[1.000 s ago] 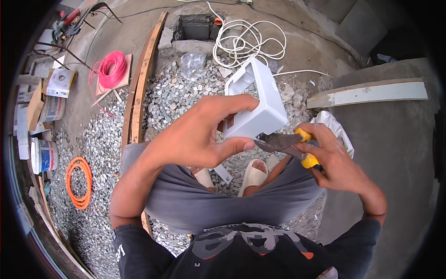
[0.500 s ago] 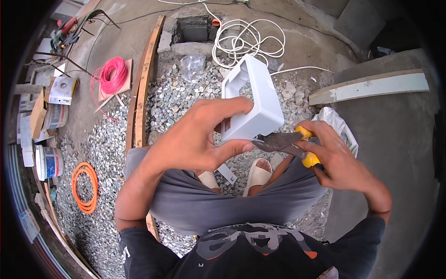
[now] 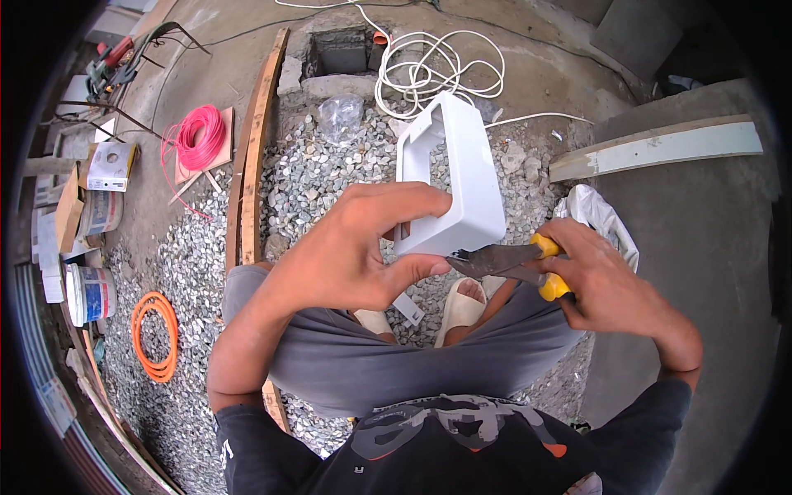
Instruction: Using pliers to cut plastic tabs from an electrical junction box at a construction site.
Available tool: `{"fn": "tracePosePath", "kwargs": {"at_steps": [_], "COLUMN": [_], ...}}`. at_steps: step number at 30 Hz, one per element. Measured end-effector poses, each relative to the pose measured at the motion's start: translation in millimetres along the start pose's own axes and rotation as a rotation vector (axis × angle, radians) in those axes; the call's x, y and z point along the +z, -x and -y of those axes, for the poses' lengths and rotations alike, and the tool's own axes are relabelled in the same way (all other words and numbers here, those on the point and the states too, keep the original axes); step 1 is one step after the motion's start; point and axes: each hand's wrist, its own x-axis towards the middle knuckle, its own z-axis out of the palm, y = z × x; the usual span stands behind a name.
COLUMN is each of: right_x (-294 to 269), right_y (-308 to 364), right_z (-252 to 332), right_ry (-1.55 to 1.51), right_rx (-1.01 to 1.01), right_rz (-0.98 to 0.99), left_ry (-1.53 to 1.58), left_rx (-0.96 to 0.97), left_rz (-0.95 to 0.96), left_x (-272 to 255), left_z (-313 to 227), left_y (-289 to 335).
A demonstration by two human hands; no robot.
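My left hand (image 3: pixel 355 247) grips a white rectangular plastic box (image 3: pixel 474 186), hollow with an open face, by its near wall. Its fingers reach inside the opening and the thumb presses under the near edge. In my right hand (image 3: pixel 598 276) is a pair of pliers with yellow handles (image 3: pixel 554 286) and dark metal jaws (image 3: pixel 487 261). The jaw tips touch the box's near lower edge, close to my left thumb. Whether the jaws bite on the plastic I cannot tell. Below, a small white plastic piece (image 3: pixel 407 308) lies on the gravel between my feet.
Gravel (image 3: pixel 330 165) covers the ground, with long timber strips (image 3: pixel 257 157) at left. Nearby are a pink coil (image 3: pixel 196 139), orange hose (image 3: pixel 153 337) and white bucket (image 3: pixel 91 293). White cable (image 3: pixel 441 70) lies ahead by a square pit (image 3: pixel 342 54). At right lies a board (image 3: pixel 660 148).
The white box has tipped slightly and its far end rises a little. The pliers' handles have come closer together, and my right hand has shifted slightly right.
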Motion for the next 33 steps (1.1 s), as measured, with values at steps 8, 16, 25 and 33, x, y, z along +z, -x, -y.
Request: {"fn": "tracePosePath", "kwargs": {"at_steps": [8,16,25,33], "right_x": [-2.1,-3.8,30.4,15.9], "right_y": [3.8,8.2,-3.5,-75.9], "right_z": [3.1,10.5,-13.6,-23.4], "right_ry": [0.035,0.091,-0.193,-0.582], "right_rx": [0.036,0.038,0.144,0.039], "right_rz": [-0.042,-0.129,-0.635,-0.490], "left_ry": [0.050,0.080,1.026,1.223], "left_rx": [-0.011,-0.102,-0.386,-0.586], "left_rz": [-0.034,-0.022,0.066,0.163], "left_x": [3.8,0.8,0.3,-0.6], "left_z": [1.5,0.3,10.6,27.1], "left_y": [0.5,1.1,-9.4,-15.5]}}
